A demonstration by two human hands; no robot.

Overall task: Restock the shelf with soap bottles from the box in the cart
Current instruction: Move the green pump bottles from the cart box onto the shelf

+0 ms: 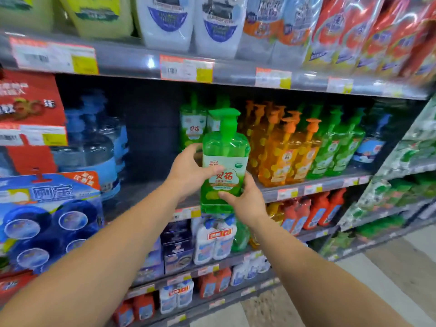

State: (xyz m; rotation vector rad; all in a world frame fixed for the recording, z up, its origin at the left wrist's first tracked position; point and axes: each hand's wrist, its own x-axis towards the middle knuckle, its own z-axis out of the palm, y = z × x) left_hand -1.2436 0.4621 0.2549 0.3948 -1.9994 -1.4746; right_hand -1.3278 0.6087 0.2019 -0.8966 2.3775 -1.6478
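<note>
- Your left hand (188, 171) grips the green soap bottle (224, 161) at its label; your right hand (245, 199) holds its lower side.
- You hold it upright in front of the shelf (306, 185), clear plastic with a green pump.
- Behind it stand green bottles (192, 125), with orange bottles (283, 152) alongside.
</note>
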